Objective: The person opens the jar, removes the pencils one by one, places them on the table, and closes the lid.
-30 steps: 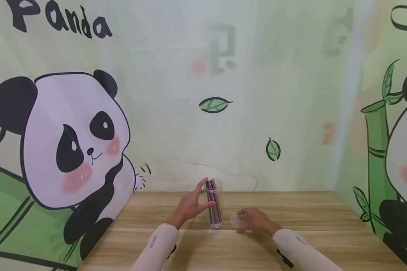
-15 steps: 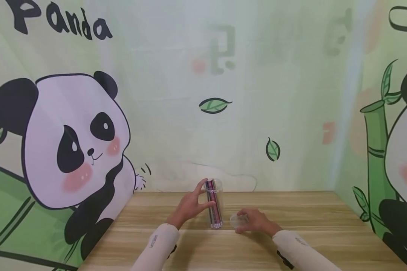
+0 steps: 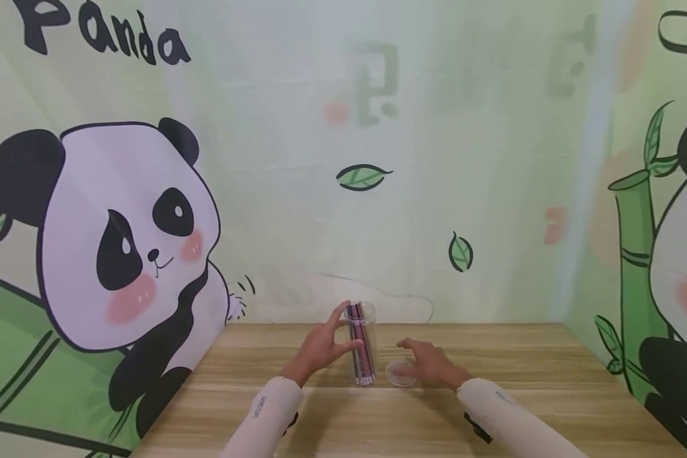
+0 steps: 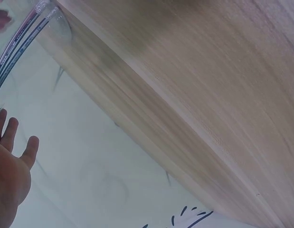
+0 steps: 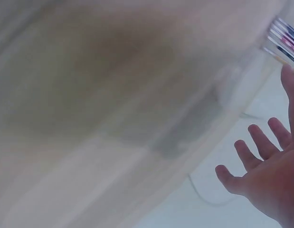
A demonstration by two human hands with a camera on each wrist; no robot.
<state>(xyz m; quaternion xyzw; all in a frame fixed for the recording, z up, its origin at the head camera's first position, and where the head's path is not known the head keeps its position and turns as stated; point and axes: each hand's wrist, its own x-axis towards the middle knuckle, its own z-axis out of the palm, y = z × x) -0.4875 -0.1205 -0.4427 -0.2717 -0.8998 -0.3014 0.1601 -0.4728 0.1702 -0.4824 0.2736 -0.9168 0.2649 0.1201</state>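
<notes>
A tall clear plastic tube (image 3: pixel 371 337) stands on the wooden table, holding several slim dark and pink pencil-like sticks (image 3: pixel 359 346) with pale lower ends. My left hand (image 3: pixel 319 348) grips it from the left, index finger at the rim and thumb across the side. In the left wrist view, other fingers (image 4: pixel 29 152) of that hand extend away from the tube. A round clear lid (image 3: pixel 397 376) lies flat just right of the tube. Over its right edge is my right hand (image 3: pixel 432 364), with nothing held. The right wrist view shows its fingers (image 5: pixel 258 142) spread apart.
The wooden table (image 3: pixel 492 420) ends at a pale green printed backdrop (image 3: pixel 412 222). Printed pandas flank it on the left (image 3: pixel 131 235) and right. A thin cord-like line (image 3: pixel 389 294) runs along the backdrop behind the tube.
My right hand has let go of the lid, its fingers opening and lifting slightly, leaving the lid flat on the table. The left hand and tube have stayed in place.
</notes>
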